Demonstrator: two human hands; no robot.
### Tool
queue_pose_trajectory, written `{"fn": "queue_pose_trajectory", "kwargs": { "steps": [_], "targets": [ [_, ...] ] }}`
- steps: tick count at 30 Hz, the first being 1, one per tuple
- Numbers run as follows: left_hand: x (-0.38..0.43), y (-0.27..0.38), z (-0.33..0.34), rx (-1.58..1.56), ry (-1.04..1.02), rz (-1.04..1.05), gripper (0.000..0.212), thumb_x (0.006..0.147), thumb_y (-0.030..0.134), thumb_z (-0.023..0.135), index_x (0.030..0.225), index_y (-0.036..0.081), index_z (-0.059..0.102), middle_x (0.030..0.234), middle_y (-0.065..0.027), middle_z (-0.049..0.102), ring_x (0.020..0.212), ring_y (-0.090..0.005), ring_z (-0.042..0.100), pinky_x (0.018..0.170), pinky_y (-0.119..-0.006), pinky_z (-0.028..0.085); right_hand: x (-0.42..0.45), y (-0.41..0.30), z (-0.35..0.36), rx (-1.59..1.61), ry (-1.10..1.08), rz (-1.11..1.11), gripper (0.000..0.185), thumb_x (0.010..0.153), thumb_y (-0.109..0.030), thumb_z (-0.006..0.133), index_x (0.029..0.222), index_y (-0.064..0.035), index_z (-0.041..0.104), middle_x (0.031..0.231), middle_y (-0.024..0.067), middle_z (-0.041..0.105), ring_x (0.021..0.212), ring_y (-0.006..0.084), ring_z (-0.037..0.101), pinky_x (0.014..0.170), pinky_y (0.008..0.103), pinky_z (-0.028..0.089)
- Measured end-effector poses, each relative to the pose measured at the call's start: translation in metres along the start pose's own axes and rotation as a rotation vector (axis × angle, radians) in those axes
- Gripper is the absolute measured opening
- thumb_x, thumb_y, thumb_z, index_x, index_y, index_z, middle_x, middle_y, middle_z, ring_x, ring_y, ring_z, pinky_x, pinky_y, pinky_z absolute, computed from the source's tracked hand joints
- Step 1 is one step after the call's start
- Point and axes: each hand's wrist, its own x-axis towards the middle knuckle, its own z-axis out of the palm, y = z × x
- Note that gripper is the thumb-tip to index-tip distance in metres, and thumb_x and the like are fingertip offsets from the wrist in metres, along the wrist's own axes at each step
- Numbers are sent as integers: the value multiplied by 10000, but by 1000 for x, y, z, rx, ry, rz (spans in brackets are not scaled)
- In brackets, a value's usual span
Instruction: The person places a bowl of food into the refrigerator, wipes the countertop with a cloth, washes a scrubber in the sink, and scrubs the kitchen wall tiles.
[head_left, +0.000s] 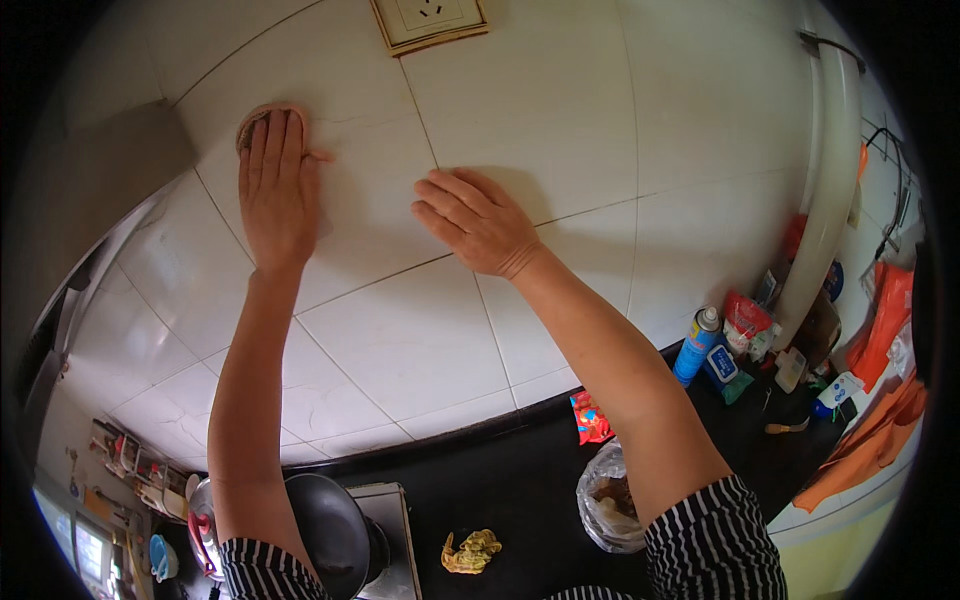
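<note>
High on the white tiled wall (555, 135), my left hand (279, 199) lies flat over a round scrubbing pad with a pink edge (302, 112). Its fingers are stretched across the pad and press it to the tiles. Most of the pad is hidden under them. To the right and a little lower, my right hand (480, 221) rests against the wall with its fingers extended, holding nothing. A wall socket (430, 15) is above and between the two hands.
On the black countertop (435, 480) are a dark pan (326, 525) on a stove (394, 525), a crumpled yellow cloth (472, 551) and a plastic bag (600, 510). A blue spray can (697, 345) stands right, near a white pipe (821, 187). A range hood (112, 172) juts out at left.
</note>
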Motion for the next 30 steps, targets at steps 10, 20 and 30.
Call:
{"fn": "queue_pose_trajectory", "kwargs": {
  "steps": [10,20,30],
  "targets": [
    [40,58,-5,-540,-268,331,474,994,230,561,1439,70,532,1489,-114,538,1407,-321,467,1219,-467,336,5,-8,-9,-20,51,15,217,913,-121,652,1127,-147,678,1277,12,627,1300,209,540,1089,407,495],
    [87,-66,19,209,239,-69,535,1006,361,538,1402,2,551,1418,-199,567,1366,-358,479,1194,-503,324,21,-22,-8,-65,-13,18,235,931,-98,637,1155,-165,665,1349,2,604,1327,193,530,1095,373,498],
    [65,-47,1,-64,151,-72,577,1018,342,549,1467,-14,472,1497,-277,466,1418,-454,410,1191,-540,333,26,-25,-10,-63,-26,21,242,927,-87,641,1159,-153,667,1355,9,598,1325,199,528,1093,385,499]
  ]
}}
